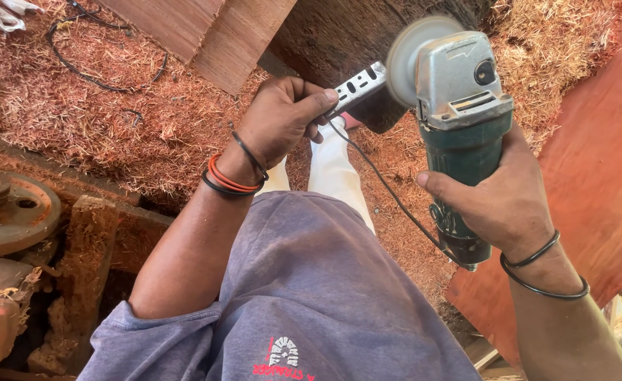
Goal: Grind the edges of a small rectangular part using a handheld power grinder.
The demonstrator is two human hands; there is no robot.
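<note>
My right hand [505, 201] grips the dark green body of an angle grinder [459, 106], held upright with its grey gear head and round disc [404, 60] at the top. My left hand [283, 116] pinches a flat metal wrench [357, 88] with holes, its far end pointing at the disc. The grinder's black cord [389, 190] runs down between my hands. Black and orange bands circle my left wrist, black bands my right. My grey shirt and pale trouser legs fill the lower middle.
Reddish wood shavings [113, 106] cover the ground. A large dark log [353, 35] and sawn boards [205, 35] lie ahead. A red-brown wooden panel [593, 176] stands at right. Rusty machine wheels [7, 212] sit at left, and a loose black cable [85, 70] lies on the shavings.
</note>
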